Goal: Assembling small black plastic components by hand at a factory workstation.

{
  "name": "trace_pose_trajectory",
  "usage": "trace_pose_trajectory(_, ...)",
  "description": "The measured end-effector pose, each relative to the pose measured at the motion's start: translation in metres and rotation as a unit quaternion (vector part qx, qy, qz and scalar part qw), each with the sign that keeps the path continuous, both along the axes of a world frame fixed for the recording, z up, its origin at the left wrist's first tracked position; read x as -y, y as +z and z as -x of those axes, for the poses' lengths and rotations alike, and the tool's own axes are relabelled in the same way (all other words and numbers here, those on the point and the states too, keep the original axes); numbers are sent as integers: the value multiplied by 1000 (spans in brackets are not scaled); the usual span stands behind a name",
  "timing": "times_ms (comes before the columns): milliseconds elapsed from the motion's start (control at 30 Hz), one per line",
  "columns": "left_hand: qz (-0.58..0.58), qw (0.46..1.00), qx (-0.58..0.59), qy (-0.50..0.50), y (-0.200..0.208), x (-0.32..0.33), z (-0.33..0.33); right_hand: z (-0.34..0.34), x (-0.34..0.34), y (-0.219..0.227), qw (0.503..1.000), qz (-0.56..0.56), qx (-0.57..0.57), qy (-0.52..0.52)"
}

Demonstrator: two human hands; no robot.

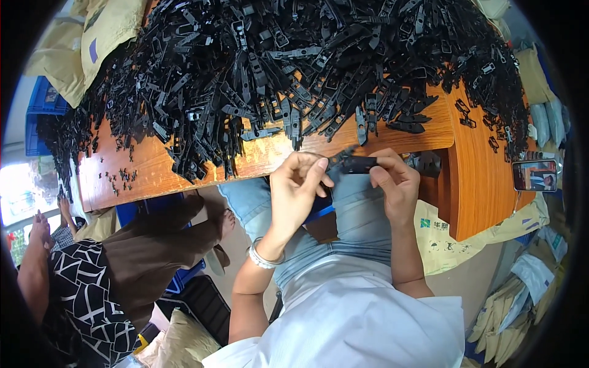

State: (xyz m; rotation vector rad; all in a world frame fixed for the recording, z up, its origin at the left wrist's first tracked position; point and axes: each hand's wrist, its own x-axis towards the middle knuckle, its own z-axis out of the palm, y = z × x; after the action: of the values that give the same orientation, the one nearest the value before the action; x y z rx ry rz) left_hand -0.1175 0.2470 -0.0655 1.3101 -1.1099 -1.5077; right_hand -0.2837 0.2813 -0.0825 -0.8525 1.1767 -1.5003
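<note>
In front of my lap, just off the table's near edge, I hold a long black plastic part (359,164) in my right hand (396,184), its end pinched between thumb and fingers. My left hand (299,187) is close by on the left, thumb and fingers curled together near the part's other end. Dark, blurred bits show between the two hands, and whatever the left fingers grip is too smeared to name. Beyond my hands, a big heap of similar black plastic parts (257,76) covers much of the wooden table (245,162).
Tiny black pieces (123,178) lie scattered on the left tabletop. At the right, a phone (535,175) stands by the table's edge, above a yellowish sack (442,239). Another person (98,288) sits at my left. Paper bags (515,313) are piled at lower right.
</note>
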Motion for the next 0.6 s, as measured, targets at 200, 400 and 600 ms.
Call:
trace_pose_trajectory(200,-118,986,-81,-87,11,2,-11,-11,0,9,976,22,-216,21)
trace_pose_trajectory(400,-111,990,-64,-52,13,-5,0,-13,-4,12,979,0,-194,57)
trace_pose_trajectory(600,29,986,-90,-137,11,3,-4,-25,2,24,988,-84,113,62)
